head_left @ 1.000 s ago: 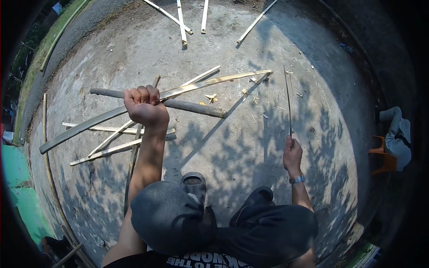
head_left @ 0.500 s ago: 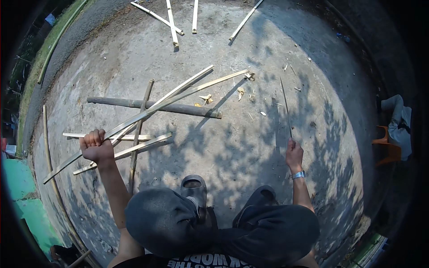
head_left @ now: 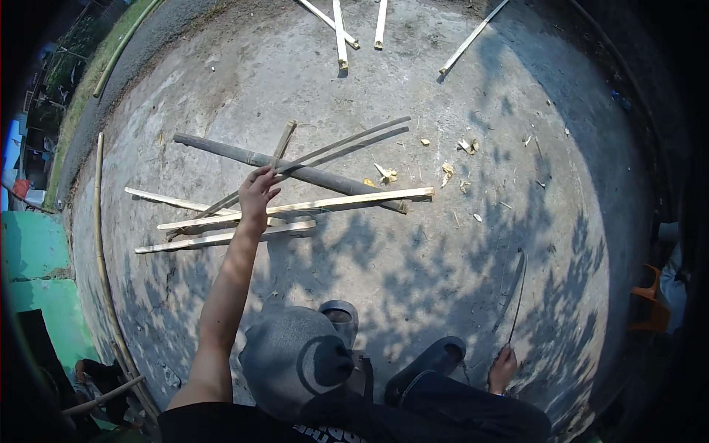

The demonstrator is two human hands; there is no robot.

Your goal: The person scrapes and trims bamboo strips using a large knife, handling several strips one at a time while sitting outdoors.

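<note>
My left hand (head_left: 257,196) reaches forward with fingers and thumb around a dark-faced split bamboo strip (head_left: 343,140), which slants up to the right across a thick grey bamboo pole (head_left: 325,176). A shorter dark bamboo piece (head_left: 285,140) crosses the pole, its lower part behind my hand and forearm. Below lie a long pale bamboo strip (head_left: 354,200) and two more pale strips, one of them the nearest strip (head_left: 221,238). At the lower right, my right hand (head_left: 503,371) grips a long thin knife (head_left: 520,295), seen nearly edge-on and pointing away from me. Its handle is covered by my fingers.
Several pale bamboo strips (head_left: 340,37) lie at the far edge. Wood chips (head_left: 386,173) are scattered on the concrete. A long bamboo pole (head_left: 101,221) runs along the left, beside green paving (head_left: 37,244). An orange chair (head_left: 650,299) stands at the right. My sandals (head_left: 340,314) are close in front.
The pale strip my left hand held now lies across the pole. That hand has moved forward and right to another strip, now dark face up. My right hand and the knife have come nearer my body.
</note>
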